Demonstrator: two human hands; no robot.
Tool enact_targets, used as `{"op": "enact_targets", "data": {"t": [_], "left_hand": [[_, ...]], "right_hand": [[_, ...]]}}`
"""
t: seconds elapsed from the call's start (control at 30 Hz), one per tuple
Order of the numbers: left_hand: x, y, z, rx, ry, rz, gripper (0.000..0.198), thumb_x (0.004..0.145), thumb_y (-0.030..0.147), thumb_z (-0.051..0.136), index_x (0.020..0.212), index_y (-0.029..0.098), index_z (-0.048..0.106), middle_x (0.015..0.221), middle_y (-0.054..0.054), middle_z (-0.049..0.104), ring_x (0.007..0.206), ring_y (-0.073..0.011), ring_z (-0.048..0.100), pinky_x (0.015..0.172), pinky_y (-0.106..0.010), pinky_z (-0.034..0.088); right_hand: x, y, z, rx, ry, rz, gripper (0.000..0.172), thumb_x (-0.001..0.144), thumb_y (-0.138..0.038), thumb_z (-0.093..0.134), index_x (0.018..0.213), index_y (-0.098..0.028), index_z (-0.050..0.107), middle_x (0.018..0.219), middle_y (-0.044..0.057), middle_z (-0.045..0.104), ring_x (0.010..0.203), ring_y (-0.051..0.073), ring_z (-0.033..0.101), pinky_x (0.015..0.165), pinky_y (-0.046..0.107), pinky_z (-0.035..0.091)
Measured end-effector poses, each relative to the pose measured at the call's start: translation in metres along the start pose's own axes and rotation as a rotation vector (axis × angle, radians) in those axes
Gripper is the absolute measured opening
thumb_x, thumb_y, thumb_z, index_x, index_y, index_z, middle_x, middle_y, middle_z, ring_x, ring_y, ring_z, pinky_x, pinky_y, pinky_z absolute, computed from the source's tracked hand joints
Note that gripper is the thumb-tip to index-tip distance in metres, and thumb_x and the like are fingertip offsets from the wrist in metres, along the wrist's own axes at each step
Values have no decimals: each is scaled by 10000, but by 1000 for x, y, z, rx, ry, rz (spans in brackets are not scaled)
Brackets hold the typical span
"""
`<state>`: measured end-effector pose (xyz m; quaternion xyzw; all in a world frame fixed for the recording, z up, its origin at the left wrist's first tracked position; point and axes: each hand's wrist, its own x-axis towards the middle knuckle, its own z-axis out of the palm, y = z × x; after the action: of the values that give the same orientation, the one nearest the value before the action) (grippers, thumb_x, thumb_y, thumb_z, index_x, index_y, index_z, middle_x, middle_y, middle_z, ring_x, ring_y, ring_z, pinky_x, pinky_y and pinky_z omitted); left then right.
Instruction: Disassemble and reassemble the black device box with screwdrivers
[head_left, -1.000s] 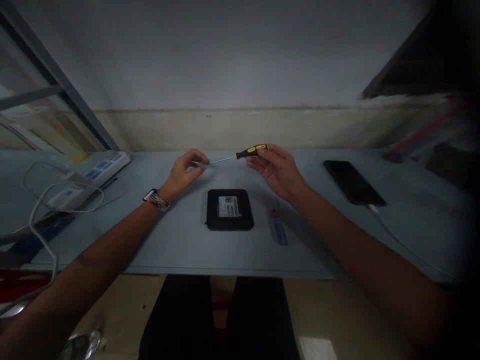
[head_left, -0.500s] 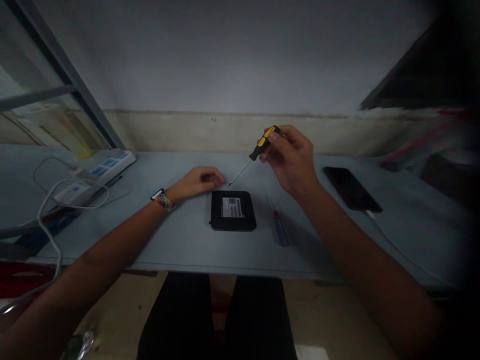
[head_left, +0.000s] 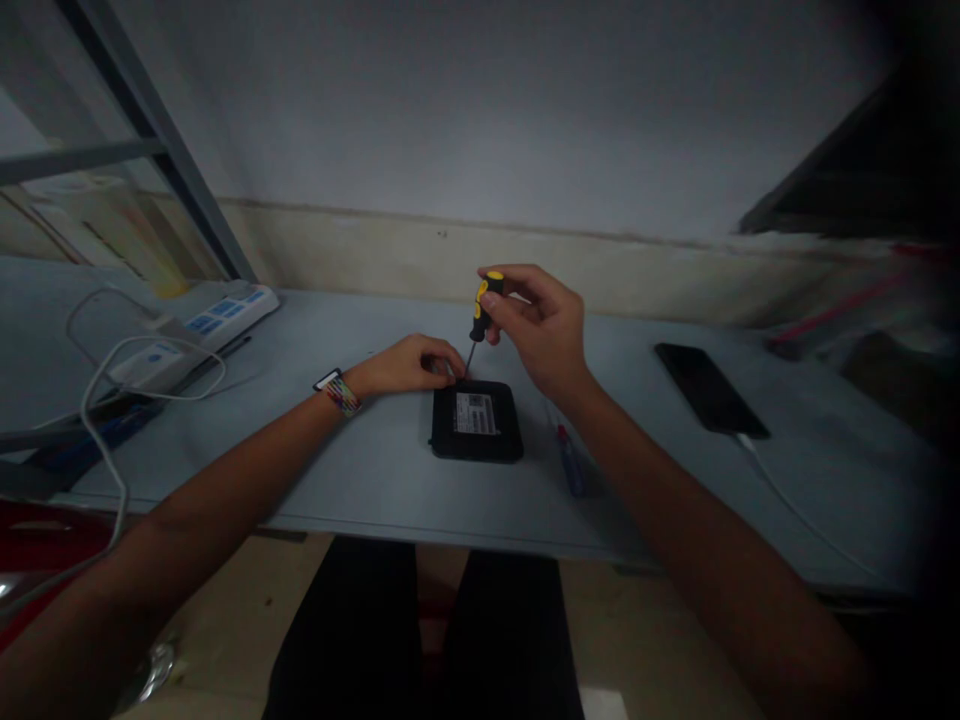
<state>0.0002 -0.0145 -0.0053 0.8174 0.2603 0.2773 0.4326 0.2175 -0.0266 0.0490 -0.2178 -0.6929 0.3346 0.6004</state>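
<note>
A flat black box (head_left: 444,420) with a white printed label (head_left: 486,414) lies on the table. My right hand (head_left: 546,325) is closed around the black-and-yellow handle of a screwdriver (head_left: 481,310). Its shaft points steeply down, with the tip at the far edge of the box, close to my left fingertips. My left hand (head_left: 412,364) is closed, thumb and fingers pinched together at the box's far left corner. Whatever is between them is hidden or too small to name. A woven band (head_left: 343,393) circles my left wrist.
Right of the box lies a second screwdriver (head_left: 570,462) with a blue handle. Farther right is a black phone (head_left: 709,388) on a white cable (head_left: 795,505). A white power strip (head_left: 232,318) with looped cables stands at the left by a metal frame (head_left: 196,215). A wall closes off the back.
The screwdriver has come down and left, turning more upright, and its tip now reaches the box's far edge. My left fingers have moved in to that edge. The view has shifted slightly.
</note>
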Motion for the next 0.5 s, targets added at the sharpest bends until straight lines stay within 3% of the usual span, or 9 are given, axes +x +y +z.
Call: {"op": "enact_targets", "data": {"t": [0.5], "left_hand": [[1,-3,-3,-3,-23,39,175,875,128,736,1008,159,846,1035,-80,805,899,-148,728,863,-283,571]], "right_hand": [[-3,3,-2,-45,5,14,263,896,-434,882,1118,-308,820,928,-11,712,573,91,626,504,236,596]]}}
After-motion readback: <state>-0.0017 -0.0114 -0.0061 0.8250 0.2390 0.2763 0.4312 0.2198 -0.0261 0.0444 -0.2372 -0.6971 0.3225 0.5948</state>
